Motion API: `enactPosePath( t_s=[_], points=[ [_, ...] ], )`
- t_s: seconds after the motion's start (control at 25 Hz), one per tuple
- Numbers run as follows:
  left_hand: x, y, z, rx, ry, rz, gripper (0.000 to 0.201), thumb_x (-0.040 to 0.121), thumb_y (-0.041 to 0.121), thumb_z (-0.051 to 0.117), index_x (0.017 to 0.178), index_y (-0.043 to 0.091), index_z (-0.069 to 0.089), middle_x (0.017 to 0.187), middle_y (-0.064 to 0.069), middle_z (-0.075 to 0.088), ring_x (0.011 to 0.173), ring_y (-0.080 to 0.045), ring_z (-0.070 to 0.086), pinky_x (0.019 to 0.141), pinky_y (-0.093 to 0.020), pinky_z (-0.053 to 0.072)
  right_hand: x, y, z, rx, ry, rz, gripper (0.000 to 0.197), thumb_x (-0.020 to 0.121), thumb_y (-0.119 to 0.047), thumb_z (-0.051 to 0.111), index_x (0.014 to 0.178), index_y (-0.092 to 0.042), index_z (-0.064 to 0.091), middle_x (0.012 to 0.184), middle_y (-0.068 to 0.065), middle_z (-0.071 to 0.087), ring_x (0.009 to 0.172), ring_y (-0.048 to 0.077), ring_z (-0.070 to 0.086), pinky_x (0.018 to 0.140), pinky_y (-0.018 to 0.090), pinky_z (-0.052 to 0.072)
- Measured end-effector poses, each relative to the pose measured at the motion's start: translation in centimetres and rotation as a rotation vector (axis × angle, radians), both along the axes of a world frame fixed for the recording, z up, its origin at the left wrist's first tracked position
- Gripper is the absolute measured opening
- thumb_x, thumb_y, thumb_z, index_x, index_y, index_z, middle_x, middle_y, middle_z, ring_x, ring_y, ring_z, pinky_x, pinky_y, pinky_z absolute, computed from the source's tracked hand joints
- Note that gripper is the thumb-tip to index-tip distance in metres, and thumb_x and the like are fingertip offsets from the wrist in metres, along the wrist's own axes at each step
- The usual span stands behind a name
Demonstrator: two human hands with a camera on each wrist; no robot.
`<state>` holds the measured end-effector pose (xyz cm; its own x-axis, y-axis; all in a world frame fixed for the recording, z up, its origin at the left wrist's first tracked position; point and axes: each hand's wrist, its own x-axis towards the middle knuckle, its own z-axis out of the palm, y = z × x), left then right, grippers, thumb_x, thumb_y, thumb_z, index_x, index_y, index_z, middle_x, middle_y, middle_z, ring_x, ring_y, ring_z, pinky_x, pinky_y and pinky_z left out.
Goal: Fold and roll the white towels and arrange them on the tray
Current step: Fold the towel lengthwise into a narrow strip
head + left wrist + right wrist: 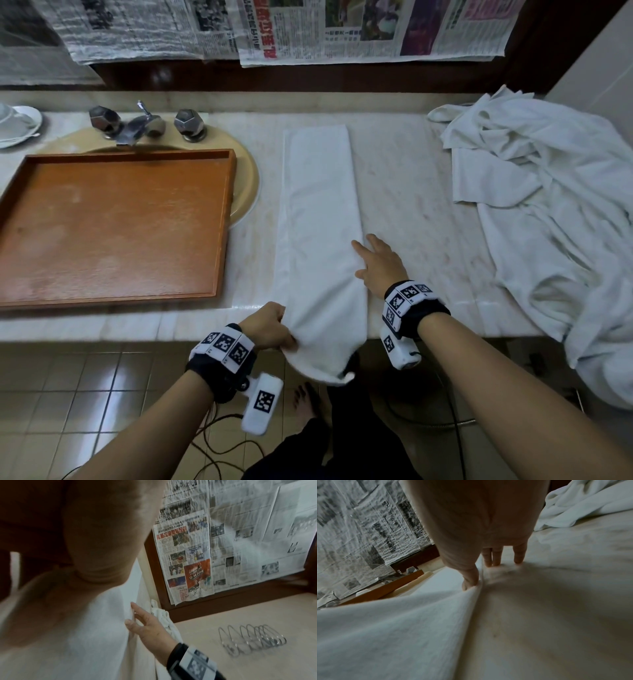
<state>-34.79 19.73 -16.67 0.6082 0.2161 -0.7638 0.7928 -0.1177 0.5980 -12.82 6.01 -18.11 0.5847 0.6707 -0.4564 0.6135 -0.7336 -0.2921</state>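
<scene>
One towel folded long at centre, unrolled; left hand pinching its near end, right hand flat, fingers spread. Tray left, bare; pile right, unfolded.

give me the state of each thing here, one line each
folded towel: long strip on the counter, near end hanging over the edge
left hand: grips the towel's near end
right hand: flat, fingers straight along the towel's right edge
tray: empty
towel pile: crumpled, unfolded
</scene>
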Motion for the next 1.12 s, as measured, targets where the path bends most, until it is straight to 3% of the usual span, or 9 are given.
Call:
enactPosePath(
  t_s=[0.2, 0.32, 0.4, 0.52, 0.6, 0.68, 0.8, 0.96, 1.12],
  points=[
    [-0.5, 0.8, -1.9, -0.015, 0.046, -0.031, 0.04, 0.054, 0.009, 0.064, 0.093, 0.009, 0.072, 0.096, -0.009, 0.074, 0.09, -0.024, 0.068, 0.086, -0.037, 0.056, -0.8, 0.3, 0.6, -0.092, -0.041, 0.006, 0.069, 0.097, -0.012, 0.049, 0.154, -0.024, 0.012, 0.162, 0.006, -0.007, 0.149, 0.024, -0.002, 0.118, 0.052, 0.007],
    [-0.3, 0.5, -1.7, -0.035, 0.106, 0.14, 0.014, 0.053, 0.011, 0.065, 0.067, 0.007, 0.062, 0.076, -0.012, 0.067, 0.066, -0.024, 0.057, 0.064, -0.032, 0.046, -3.0, 2.4, 1.2, 0.006, -0.219, 0.199, 0.073, 0.088, 0.001, 0.048, 0.151, -0.022, 0.021, 0.162, 0.004, -0.003, 0.148, 0.029, 0.0, 0.117, 0.058, 0.007],
    [-0.2, 0.3, -1.2, -0.032, 0.104, 0.254, 0.018, 0.06, 0.013, 0.071, 0.061, 0.013, 0.053, 0.063, -0.008, 0.054, 0.059, -0.022, 0.047, 0.056, -0.029, 0.038, -4.5, 4.3, 1.4, 0.115, -0.204, 0.511, 0.064, 0.088, 0.002, 0.049, 0.145, -0.026, 0.037, 0.161, -0.001, 0.014, 0.146, 0.026, 0.011, 0.115, 0.052, 0.018],
    [-0.6, -0.3, -1.3, -0.144, 0.066, 0.415, 0.026, 0.065, 0.02, 0.081, 0.081, 0.009, 0.065, 0.083, -0.017, 0.068, 0.077, -0.032, 0.064, 0.075, -0.042, 0.055, -5.4, 6.6, 1.3, 0.073, -0.144, 0.859, 0.052, 0.084, 0.004, 0.056, 0.127, -0.026, 0.053, 0.151, -0.003, 0.032, 0.139, 0.022, 0.023, 0.104, 0.043, 0.03],
    [-1.4, -0.1, -2.2, -0.164, 0.04, 0.466, 0.032, 0.07, 0.024, 0.082, 0.089, 0.004, 0.066, 0.096, -0.023, 0.069, 0.091, -0.038, 0.068, 0.091, -0.049, 0.054, -5.5, 7.8, 1.4, 0.063, -0.25, 0.943, 0.044, 0.084, 0.003, 0.057, 0.118, -0.024, 0.054, 0.14, -0.002, 0.04, 0.132, 0.023, 0.033, 0.097, 0.042, 0.033],
    [-2.0, 0.0, -4.0, -0.193, 0.049, 0.48, 0.057, 0.056, 0.035, 0.087, 0.094, -0.004, 0.067, 0.106, -0.028, 0.067, 0.103, -0.048, 0.063, 0.096, -0.06, 0.046, -5.7, 8.8, 1.7, 0.042, -0.355, 0.983, 0.032, 0.09, 0.002, 0.049, 0.113, -0.02, 0.054, 0.128, 0.001, 0.047, 0.122, 0.025, 0.04, 0.095, 0.042, 0.036],
    [-2.2, 0.1, -4.9, -0.221, 0.042, 0.516, 0.066, 0.048, 0.036, 0.085, 0.093, -0.008, 0.067, 0.105, -0.027, 0.068, 0.1, -0.044, 0.066, 0.095, -0.061, 0.046, -5.7, 9.5, 1.8, 0.027, -0.399, 1.031, 0.028, 0.095, 0.001, 0.038, 0.112, -0.016, 0.054, 0.122, 0.004, 0.05, 0.12, 0.027, 0.042, 0.099, 0.047, 0.033],
    [-1.7, -0.5, -1.7, -0.205, 0.023, 0.502, 0.029, 0.071, 0.027, 0.079, 0.085, 0.006, 0.062, 0.096, -0.025, 0.068, 0.091, -0.037, 0.068, 0.091, -0.045, 0.054, -5.1, 10.2, 2.3, 0.142, -0.417, 1.066, 0.035, 0.091, 0.003, 0.027, 0.108, -0.015, 0.052, 0.111, 0.002, 0.06, 0.124, 0.025, 0.044, 0.108, 0.056, 0.023],
    [-2.2, -0.2, -3.0, -0.194, 0.023, 0.503, 0.039, 0.06, 0.034, 0.082, 0.08, 0.008, 0.062, 0.1, -0.026, 0.068, 0.09, -0.035, 0.066, 0.094, -0.054, 0.05, -4.8, 11.0, 3.2, -0.081, -0.491, 1.086, 0.039, 0.089, 0.003, 0.044, 0.122, -0.018, 0.049, 0.122, 0.0, 0.052, 0.126, 0.022, 0.038, 0.113, 0.063, 0.009]
  ],
)
